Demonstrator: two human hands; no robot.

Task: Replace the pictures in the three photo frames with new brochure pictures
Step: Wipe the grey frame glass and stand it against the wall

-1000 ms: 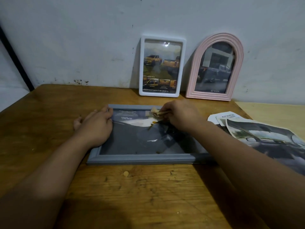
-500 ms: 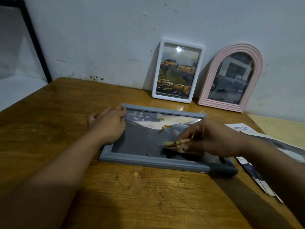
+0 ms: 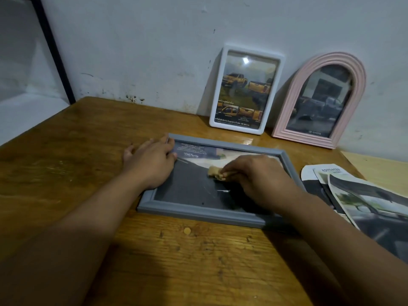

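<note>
Head view: we are looking down at a wooden tabletop (image 3: pixel 66 164). A grey photo frame (image 3: pixel 198 214) is lying flat at the centre, glass up, with a dark brochure picture already inside.

Our left hand (image 3: pixel 152 162) is pressing on the frame's 9 o'clock edge, its fingers straight and released, holding nothing. Our right hand (image 3: pixel 258 175) is sitting over the glass toward 3 o'clock, its fingers pinching a small tan wad (image 3: pixel 215 172), perhaps a cloth or tissue, against the glass.

At 12 o'clock a white frame (image 3: pixel 217 85) is leaning upright against the wall, showing yellow trucks. Just beside it, at 1 o'clock, a pink arched frame (image 3: pixel 291 100) is leaning too, showing a dark truck. At 3 o'clock, loose brochure pages (image 3: pixel 364 202) are lying fanned on the tabletop, near the grey frame.

We judge the step to be wiping the glass. To do it well, we are advising a firm left hand so the frame is not sliding, light even strokes from the middle toward the edges, and keeping our bare fingertips off the glass.
</note>
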